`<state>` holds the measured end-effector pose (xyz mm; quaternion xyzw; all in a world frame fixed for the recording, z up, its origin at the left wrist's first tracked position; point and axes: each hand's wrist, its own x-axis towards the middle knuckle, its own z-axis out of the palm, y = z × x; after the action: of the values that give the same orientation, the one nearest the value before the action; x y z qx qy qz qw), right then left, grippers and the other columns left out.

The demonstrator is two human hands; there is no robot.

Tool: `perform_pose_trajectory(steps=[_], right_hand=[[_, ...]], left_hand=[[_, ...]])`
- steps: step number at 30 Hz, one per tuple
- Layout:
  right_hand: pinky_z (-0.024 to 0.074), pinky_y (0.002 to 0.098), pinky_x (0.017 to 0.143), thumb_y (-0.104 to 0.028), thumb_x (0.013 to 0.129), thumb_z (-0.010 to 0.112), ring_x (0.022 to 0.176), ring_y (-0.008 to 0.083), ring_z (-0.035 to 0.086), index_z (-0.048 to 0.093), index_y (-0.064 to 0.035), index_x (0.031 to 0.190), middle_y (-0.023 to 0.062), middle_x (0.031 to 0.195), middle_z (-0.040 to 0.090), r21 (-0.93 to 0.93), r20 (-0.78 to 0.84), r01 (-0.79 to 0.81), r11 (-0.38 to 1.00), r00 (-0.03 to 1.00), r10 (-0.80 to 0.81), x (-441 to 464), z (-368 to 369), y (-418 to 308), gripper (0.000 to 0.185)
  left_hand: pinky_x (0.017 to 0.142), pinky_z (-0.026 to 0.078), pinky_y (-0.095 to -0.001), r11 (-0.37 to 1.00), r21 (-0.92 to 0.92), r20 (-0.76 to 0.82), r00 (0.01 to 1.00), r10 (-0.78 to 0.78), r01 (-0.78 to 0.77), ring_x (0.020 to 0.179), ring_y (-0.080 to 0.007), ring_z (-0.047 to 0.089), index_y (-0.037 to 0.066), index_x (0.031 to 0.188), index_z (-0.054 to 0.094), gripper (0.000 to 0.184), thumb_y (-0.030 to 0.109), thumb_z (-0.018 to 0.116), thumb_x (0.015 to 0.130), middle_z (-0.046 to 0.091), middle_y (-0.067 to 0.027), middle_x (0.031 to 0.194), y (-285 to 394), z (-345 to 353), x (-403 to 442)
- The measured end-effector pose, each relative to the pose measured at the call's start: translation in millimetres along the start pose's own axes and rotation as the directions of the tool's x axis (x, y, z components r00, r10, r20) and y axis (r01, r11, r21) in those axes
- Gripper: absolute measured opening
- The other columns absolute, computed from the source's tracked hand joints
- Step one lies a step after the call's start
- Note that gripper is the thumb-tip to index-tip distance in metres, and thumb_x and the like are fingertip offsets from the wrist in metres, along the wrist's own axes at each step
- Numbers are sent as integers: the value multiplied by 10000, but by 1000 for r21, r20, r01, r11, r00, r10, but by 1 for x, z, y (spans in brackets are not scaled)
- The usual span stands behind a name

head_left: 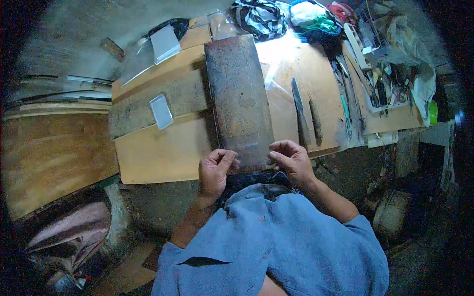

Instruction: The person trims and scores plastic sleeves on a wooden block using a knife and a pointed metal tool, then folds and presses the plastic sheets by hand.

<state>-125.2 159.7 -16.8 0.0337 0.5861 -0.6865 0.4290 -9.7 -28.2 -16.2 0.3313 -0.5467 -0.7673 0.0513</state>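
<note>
My left hand (215, 170) and my right hand (292, 160) are held apart over the near end of a dark, worn board (239, 89). Between them stretches a thin clear plastic sheet (247, 149), faint against the board. Fingers and thumb are pinched together on each hand, at either side of this sheet. Left of the board, a small stack of clear plastic pieces (161, 111) lies on the work surface. To the right lie a knife (298, 106) with a dark handle and a thin pointed tool (315, 118).
White sheets (165, 44) lie at the back left. Plastic bags (261, 18) stand behind the board. A white basket (390, 101) of tools sits at the right, near a green strip (344, 106). A wooden panel (59, 158) is at the far left.
</note>
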Motion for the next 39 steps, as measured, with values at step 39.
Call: perform_pose_trajectory(steps=[39], right_hand=[[450,228,620,-81,884,592,713,67,539,600,17,917,6,781,607,-375,273,223,900,954,-123,6,-1,8,104]], left_hand=[[582,437,-218,993,121,155,988,-29,10,645,-65,535,-4,832,640,187,169,608,896,628,-9,729,-16,30,-9]])
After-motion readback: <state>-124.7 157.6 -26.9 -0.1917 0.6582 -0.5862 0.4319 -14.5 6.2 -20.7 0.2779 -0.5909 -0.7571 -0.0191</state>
